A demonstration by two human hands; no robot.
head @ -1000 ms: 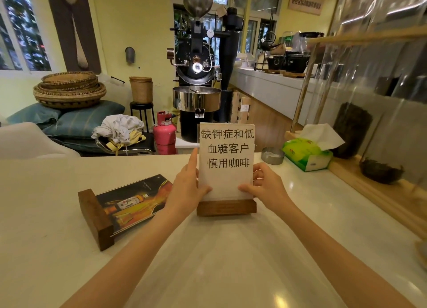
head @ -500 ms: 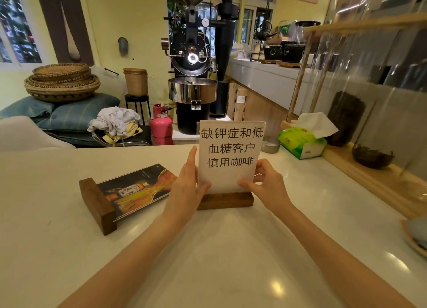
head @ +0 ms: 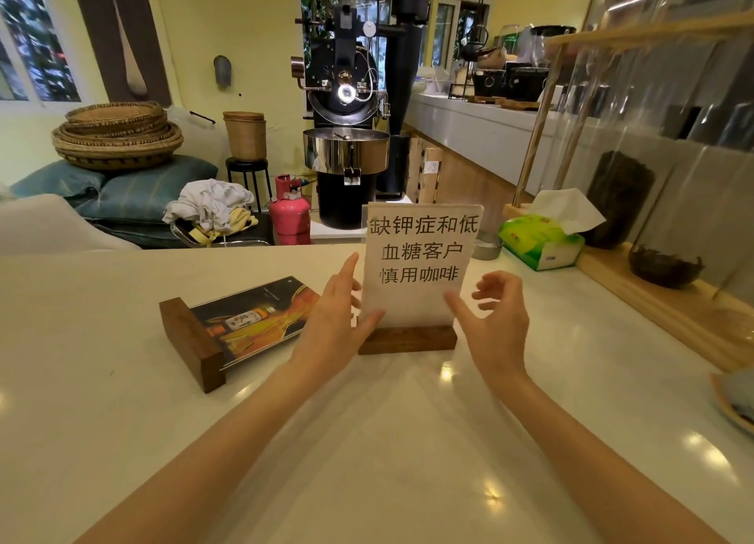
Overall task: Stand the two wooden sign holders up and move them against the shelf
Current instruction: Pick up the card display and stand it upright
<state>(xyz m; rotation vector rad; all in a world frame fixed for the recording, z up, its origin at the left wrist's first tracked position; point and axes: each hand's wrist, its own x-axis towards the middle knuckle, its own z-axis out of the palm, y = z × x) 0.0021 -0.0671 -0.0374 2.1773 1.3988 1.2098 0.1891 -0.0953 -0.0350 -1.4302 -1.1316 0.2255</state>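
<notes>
While both hands flank the upright sign holder (head: pixel 408 339), neither one closes on it. Left hand (head: pixel 332 323): fingers straight and spread, palm turned toward the left edge of the white card; thumb tip lies at the card's lower left corner, just above the wooden base, contact likely but hard to confirm. Right hand (head: pixel 495 319): fingers curled loosely and parted, thumb reaching toward the card's lower right corner, a small gap visible between hand and card. Nothing is held in either hand.

Between the hands, this sign holder stands on its dark wooden base on the white counter (head: pixel 122 441), its card vertical, with black printed characters facing the camera.

Just left of the left hand, the second sign holder (head: pixel 228 327) lies flat on the counter, its wooden block at the near left end and its dark printed card, showing a bottle, pointing toward the left wrist. The two holders are near one another but apart.

Right of the right hand and further back, a green tissue box (head: pixel 540 241) sits beside the wooden shelf (head: pixel 653 299), which runs along the counter's right side. Standing holder is well apart from that shelf. A small round metal dish (head: pixel 485 245) sits behind the standing card.
</notes>
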